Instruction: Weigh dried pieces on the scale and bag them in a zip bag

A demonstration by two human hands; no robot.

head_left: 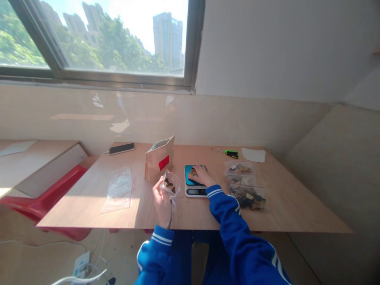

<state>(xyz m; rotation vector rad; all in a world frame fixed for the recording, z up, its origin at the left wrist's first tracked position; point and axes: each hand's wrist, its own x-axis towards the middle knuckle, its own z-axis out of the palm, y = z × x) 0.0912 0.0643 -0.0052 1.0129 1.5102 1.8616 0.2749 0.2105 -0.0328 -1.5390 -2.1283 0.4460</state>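
Observation:
My left hand is closed round a small clear plastic zip bag, holding it with its mouth up; dark brown, dried-looking pieces lie inside. My right hand is over the blue platform of a digital kitchen scale, its thumb and fingers round a brown dried piece. The palm hides part of the platform, and the display digits are too small to read. Just behind the left hand stands an open brown paper pouch with a red label.
Right of the scale lie several filled zip bags. Behind them are a green-and-black screwdriver and a white paper. Flat clear bags and a phone lie at the left. A red chair stands beside the table.

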